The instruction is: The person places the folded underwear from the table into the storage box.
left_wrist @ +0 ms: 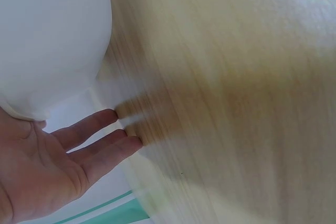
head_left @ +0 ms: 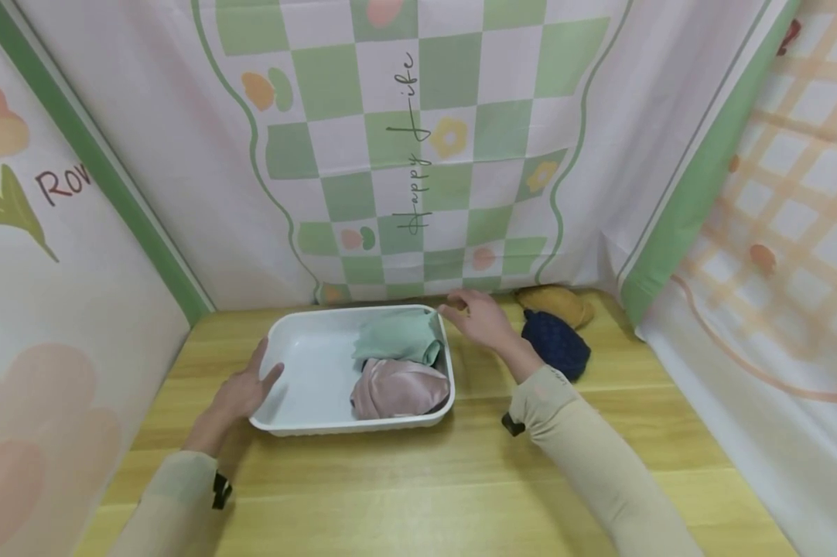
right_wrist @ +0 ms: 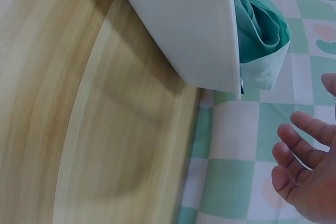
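A white rectangular tray (head_left: 314, 379) stands near the back of the wooden table. At its right end lie a folded mint-green cloth item (head_left: 394, 338) and, in front of it, a shiny pink satin-like bundle (head_left: 401, 389). The left hand (head_left: 243, 393) is at the tray's left rim, thumb over the edge; its other fingers (left_wrist: 86, 129) extend outside, apart from the tray wall. Beyond the tray's back right corner the right hand (head_left: 484, 319) is raised, holding nothing, fingers (right_wrist: 302, 145) loosely bent and spread. The left thumb is mostly hidden in the left wrist view.
Right of the tray, a navy textured cloth bundle (head_left: 556, 345) lies against a mustard-yellow one (head_left: 556, 304) by the back edge. Behind the table hangs a green-and-white checked curtain (head_left: 453, 186), with more printed fabric at both sides. Bare wood (head_left: 391, 495) shows in front of the tray.
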Demonstrator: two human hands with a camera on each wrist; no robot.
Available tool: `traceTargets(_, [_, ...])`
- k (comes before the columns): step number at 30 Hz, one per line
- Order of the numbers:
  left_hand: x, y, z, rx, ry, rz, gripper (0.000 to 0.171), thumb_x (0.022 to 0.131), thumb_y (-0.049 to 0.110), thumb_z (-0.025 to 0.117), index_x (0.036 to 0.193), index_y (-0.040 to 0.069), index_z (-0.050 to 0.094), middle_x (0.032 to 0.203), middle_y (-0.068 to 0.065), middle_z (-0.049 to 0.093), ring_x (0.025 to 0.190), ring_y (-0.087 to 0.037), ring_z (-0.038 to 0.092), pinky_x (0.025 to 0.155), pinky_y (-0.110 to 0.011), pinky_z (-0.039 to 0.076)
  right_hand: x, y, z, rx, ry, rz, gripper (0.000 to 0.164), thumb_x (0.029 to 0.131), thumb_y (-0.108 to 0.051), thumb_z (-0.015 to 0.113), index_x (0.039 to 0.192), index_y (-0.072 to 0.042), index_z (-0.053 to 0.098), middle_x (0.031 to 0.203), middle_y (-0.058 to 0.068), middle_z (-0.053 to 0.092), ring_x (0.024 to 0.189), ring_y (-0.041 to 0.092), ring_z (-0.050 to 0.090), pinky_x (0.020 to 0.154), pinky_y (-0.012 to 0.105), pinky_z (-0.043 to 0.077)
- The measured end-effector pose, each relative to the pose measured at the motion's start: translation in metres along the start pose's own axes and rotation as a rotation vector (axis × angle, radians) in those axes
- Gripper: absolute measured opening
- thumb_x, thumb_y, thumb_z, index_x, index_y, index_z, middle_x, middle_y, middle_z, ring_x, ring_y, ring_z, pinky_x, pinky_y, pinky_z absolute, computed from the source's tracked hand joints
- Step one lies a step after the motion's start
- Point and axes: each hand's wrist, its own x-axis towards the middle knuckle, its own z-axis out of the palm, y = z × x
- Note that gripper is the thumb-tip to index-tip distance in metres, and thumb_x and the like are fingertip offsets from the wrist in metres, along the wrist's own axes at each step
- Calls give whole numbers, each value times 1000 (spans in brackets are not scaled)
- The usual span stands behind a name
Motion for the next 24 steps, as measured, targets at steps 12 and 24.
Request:
traceTargets(12, [1,2,-3,-4,4,7,82,104,62,23,159,14,-15,139,-43,45,110,-57,59,93,-63,48,-2,11,-4,4,-10,15,59,101,-53,47,137,-9,58,125,16,65,118,35,59,97,52,48])
traceTargets(24, [1,-1,0,0,5,8,83,103,64,20,159,14,-15,143,-42,42,116,-60,55,95,-65,47,-9,13,-10,19,-44,49,62,101,-57,44,142,-12,54,132,15,61,123,36,56,100,53,47])
